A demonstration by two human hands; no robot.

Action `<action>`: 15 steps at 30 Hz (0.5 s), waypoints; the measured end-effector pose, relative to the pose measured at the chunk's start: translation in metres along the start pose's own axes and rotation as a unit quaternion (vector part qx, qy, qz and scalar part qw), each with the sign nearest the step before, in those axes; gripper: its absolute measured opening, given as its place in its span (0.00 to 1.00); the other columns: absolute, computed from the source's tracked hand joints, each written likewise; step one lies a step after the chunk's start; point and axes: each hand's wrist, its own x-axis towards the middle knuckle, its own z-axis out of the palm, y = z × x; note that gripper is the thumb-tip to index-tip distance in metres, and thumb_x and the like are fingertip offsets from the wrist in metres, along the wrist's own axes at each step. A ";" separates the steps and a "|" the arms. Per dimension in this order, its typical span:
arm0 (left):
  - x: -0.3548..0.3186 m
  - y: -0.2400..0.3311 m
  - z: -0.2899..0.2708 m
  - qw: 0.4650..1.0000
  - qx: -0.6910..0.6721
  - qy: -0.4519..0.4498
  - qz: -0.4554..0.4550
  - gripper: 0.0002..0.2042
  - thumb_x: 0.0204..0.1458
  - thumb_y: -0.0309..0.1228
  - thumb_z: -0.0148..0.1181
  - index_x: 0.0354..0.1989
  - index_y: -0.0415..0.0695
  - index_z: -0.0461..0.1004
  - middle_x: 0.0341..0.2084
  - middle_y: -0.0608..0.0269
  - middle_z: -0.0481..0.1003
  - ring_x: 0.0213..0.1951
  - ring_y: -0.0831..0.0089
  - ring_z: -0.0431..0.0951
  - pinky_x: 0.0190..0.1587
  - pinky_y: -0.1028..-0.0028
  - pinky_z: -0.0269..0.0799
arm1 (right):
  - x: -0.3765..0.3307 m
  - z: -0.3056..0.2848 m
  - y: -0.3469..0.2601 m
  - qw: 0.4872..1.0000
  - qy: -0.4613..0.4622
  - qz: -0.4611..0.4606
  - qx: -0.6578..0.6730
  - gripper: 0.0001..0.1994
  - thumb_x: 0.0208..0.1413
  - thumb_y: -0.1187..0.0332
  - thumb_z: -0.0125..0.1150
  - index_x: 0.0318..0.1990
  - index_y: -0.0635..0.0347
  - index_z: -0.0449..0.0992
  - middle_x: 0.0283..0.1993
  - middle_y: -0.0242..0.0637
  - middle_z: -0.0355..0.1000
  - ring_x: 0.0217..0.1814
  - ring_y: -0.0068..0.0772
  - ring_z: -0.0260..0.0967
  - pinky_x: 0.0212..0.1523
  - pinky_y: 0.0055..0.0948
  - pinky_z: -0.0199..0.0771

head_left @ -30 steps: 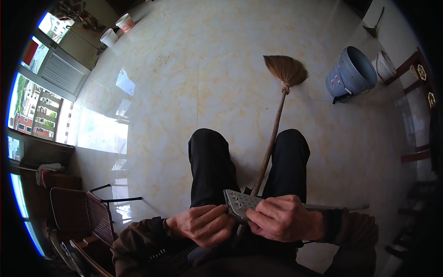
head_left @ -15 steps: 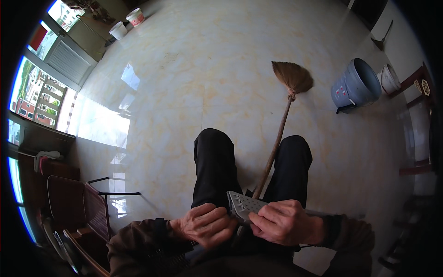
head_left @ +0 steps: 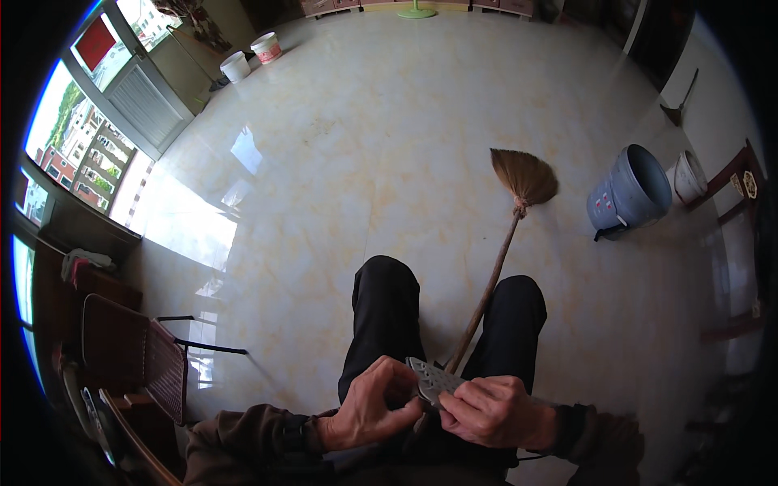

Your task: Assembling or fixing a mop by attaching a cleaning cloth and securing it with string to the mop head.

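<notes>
Fingers of the left hand (head_left: 373,411) curl half-open beside one grey perforated plate (head_left: 433,378); whether they hold anything cannot be told. Between the hands, its long axis slants from upper left down to the right hand (head_left: 489,411), clamped on its lower end. Past a part-glazed door (head_left: 147,105), glossy marbled floor (head_left: 405,113) bears two pails (head_left: 235,68), one broom (head_left: 525,178), one blue-grey bucket (head_left: 620,197), one white pail (head_left: 690,176).

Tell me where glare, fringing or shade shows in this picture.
Head view: white glare on the floor near the door; head view: blue fringing along the bright left rim, corners black; head view: left hand and right hand dimmer than the glare.
</notes>
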 end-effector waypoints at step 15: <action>0.000 -0.009 -0.006 0.999 0.041 -0.007 -0.031 0.12 0.44 0.28 0.67 0.33 0.34 0.75 0.29 0.51 0.78 0.33 0.66 0.81 0.37 0.69 0.77 | -0.005 0.001 -0.010 0.999 0.004 -0.026 -0.040 0.08 0.47 0.68 0.66 0.31 0.62 0.75 0.22 0.30 0.64 0.23 0.24 0.70 0.24 0.24 0.72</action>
